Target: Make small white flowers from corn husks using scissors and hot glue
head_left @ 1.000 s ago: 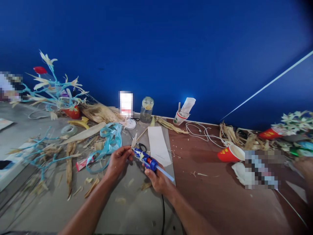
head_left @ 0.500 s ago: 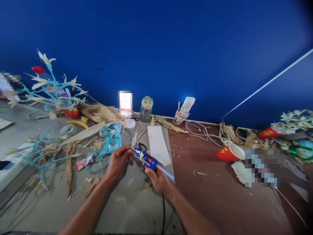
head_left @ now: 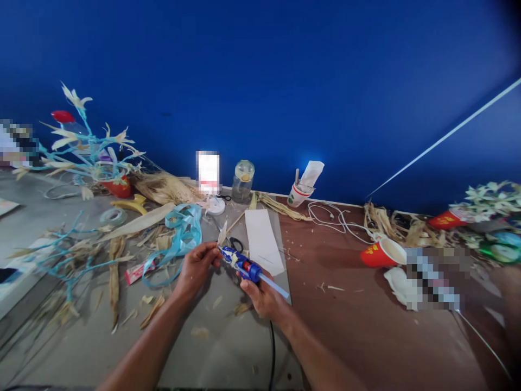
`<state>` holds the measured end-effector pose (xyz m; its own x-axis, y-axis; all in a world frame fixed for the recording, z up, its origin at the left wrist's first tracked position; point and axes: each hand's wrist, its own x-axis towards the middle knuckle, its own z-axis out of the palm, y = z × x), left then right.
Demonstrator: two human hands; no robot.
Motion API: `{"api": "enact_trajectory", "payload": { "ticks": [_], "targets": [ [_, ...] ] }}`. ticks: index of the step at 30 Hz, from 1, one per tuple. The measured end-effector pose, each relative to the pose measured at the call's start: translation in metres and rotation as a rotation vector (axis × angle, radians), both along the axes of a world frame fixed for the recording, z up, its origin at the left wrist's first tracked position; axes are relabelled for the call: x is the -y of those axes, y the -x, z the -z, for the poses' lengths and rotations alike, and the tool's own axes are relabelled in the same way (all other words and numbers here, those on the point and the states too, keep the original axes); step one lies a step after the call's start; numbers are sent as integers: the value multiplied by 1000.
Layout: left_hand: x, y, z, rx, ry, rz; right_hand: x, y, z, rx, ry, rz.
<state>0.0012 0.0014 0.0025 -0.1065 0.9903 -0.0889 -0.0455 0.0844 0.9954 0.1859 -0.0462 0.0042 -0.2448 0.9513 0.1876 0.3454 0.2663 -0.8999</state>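
My right hand [head_left: 262, 296] grips a blue glue gun [head_left: 240, 263] with a clear glue stick [head_left: 274, 287] sticking out of its back; its black cord [head_left: 271, 353] runs down toward me. The nozzle points left at a small pale husk petal [head_left: 222, 233] that my left hand [head_left: 197, 266] pinches upright between its fingertips. Both hands are over the grey table surface [head_left: 220, 347], just in front of black-handled scissors [head_left: 235, 243].
A white paper strip [head_left: 264, 241] lies beyond the hands, a light blue ribbon [head_left: 181, 233] to the left, with husk scraps around. A blue-stemmed husk flower arrangement [head_left: 87, 146] stands far left. Glass jar [head_left: 243, 182], paper cup [head_left: 299, 195], white cable [head_left: 337, 220] and a tipped red cup [head_left: 380, 253] lie behind and right.
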Motion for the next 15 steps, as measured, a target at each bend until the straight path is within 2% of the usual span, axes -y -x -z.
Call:
{"api": "enact_trajectory", "payload": {
  "ticks": [7, 15],
  "targets": [
    [0, 1, 0, 44, 9, -4, 0, -1, 5, -134, 101, 10],
    [0, 0, 0, 118, 29, 6, -2, 0, 4, -111, 66, -2]
  ]
}}
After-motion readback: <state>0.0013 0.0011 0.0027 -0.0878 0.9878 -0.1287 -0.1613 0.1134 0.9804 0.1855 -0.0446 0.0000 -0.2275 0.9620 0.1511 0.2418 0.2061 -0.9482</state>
